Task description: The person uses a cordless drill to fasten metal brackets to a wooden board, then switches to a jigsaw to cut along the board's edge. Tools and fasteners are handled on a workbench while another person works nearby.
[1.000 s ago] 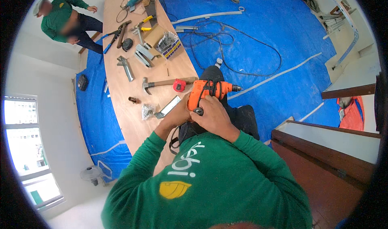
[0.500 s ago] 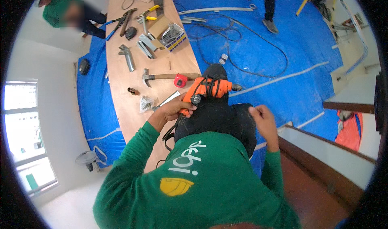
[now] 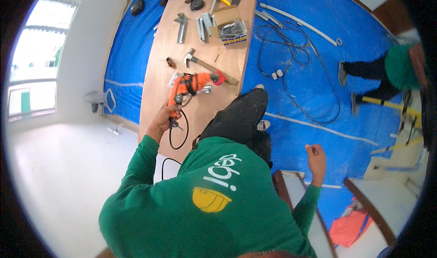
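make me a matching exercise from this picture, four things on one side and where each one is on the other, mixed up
Things:
1. orange drill
2. hammer
3. black cable
4. right hand

Places:
A. looped on the blue floor sheet
B. lying on the wooden board, just beyond the drill
C. empty, raised over the blue sheet
D. gripped in the left hand

Pairs: 1-D, 2-B, 3-A, 4-C

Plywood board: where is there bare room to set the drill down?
The plywood board is bare along its left side, from the left hand holding the orange drill up past the hammer. The far end is crowded with metal brackets and a box of screws.
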The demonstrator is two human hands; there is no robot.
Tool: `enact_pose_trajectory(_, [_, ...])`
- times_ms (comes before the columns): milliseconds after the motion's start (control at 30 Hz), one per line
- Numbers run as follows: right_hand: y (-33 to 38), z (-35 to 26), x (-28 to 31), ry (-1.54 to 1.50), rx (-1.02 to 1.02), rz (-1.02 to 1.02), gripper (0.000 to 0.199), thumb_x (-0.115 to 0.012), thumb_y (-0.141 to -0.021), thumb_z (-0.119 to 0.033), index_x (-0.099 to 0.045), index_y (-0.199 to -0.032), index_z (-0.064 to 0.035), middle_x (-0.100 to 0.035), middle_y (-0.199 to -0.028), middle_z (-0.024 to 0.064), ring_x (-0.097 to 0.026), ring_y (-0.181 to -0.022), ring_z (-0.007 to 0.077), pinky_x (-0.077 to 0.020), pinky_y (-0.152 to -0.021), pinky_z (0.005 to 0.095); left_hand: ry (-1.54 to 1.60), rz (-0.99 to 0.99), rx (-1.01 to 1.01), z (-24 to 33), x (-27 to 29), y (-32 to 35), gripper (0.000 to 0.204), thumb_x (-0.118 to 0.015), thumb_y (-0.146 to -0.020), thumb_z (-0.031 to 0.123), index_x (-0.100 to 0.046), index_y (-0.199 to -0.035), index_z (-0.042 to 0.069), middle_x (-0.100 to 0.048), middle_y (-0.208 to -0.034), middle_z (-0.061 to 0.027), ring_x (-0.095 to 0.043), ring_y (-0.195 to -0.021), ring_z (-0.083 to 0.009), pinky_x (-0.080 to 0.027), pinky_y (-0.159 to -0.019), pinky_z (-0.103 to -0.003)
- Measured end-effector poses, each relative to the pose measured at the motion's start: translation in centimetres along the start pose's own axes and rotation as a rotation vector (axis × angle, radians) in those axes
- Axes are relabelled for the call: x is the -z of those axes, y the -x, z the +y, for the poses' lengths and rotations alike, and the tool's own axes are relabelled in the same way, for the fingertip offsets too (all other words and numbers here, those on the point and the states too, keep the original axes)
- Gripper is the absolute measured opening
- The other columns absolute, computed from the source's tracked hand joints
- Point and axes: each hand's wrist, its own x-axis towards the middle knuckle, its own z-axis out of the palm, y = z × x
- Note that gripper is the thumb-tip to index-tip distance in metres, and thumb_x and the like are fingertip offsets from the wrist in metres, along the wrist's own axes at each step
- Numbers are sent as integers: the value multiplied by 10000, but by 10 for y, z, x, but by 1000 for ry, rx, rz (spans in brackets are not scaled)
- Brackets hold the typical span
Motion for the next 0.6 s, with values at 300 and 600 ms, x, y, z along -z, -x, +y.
enact_pose_trajectory(300, [-131, -68, 41, 161, 271, -224, 345, -756, -998, -327, -684, -940, 6, -700, -828, 116, -624, -770, 191, -504, -705, 395, 816, 524, -351, -136, 19, -31, 216, -740, -929, 39, -571, -1050, 97, -607, -787, 4, -607, -650, -109, -542, -583, -253])
enact_pose_trajectory(600, [-228, -150, 56, 330, 395, -391, 353, -741, -1014, -339, -659, -926, -6, -609, -792, 32, -536, -738, 128, -458, -668, 341, 710, 749, -531, -171, 22, -35, 345, -706, -946, 16, -539, -1239, 90, -624, -914, -32, -635, -727, -141, -579, -619, -276])
